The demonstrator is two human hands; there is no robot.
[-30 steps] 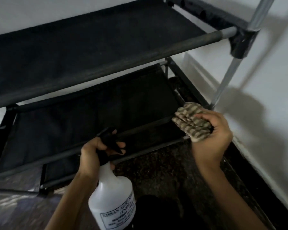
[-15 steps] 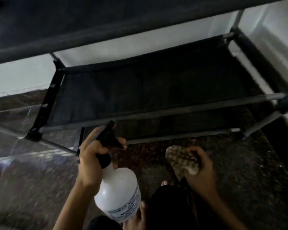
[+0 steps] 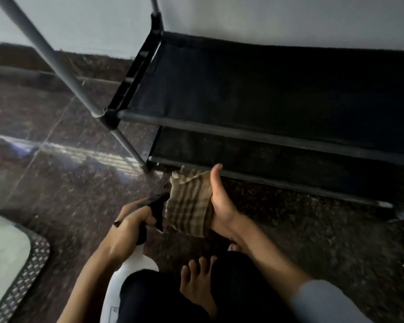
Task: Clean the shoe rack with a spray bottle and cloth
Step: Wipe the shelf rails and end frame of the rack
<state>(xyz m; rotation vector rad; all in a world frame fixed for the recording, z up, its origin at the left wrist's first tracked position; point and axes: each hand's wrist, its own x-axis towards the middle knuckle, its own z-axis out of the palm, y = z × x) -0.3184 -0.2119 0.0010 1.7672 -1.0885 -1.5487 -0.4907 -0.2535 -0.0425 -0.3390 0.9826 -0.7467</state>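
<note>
Spray bottle (image 3: 135, 268) trigger is gripped by left hand (image 3: 126, 231); checked cloth (image 3: 189, 203) is held by right hand (image 3: 222, 206), apparently just before shoe rack (image 3: 266, 138).

Home: shoe rack (image 3: 266, 89), stone floor (image 3: 56, 183)

Head camera looks steeply down, close above the shoe rack (image 3: 266, 94).

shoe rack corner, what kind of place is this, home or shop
Most likely a room in a home, perhaps an entryway. A black fabric-shelved shoe rack stands against a plain white wall on a dark speckled stone floor, and the person crouching there is barefoot.
</note>
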